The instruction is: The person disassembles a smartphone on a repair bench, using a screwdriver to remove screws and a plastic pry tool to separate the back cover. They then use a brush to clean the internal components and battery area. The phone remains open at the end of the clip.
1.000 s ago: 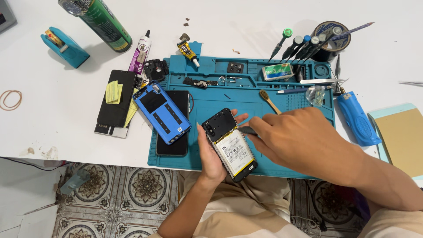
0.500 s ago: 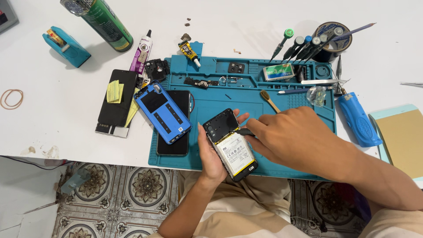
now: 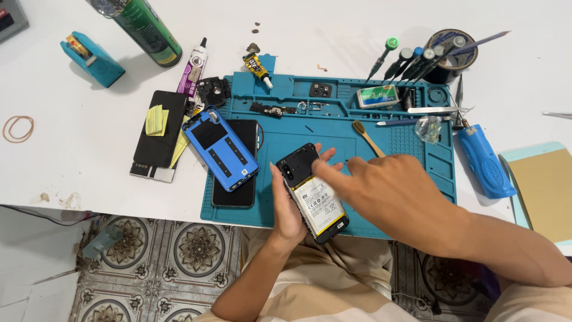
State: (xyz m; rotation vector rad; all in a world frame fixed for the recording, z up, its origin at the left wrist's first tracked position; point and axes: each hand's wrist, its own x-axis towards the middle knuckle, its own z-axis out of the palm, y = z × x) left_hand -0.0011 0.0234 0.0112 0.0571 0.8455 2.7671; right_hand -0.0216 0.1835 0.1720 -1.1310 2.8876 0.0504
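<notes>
The opened black phone with the white battery (image 3: 312,192), its long axis slanted from upper left to lower right above the blue mat (image 3: 417,149), is gripped by the left hand (image 3: 287,206), while the right hand (image 3: 387,191), holding nothing, touches its upper end from the right.

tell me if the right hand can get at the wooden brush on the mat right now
Probably yes: the wooden brush lies bare on the blue mat just beyond the right hand, with nothing between them. That hand holds nothing, though its fingertip rests on the opened phone.
</notes>
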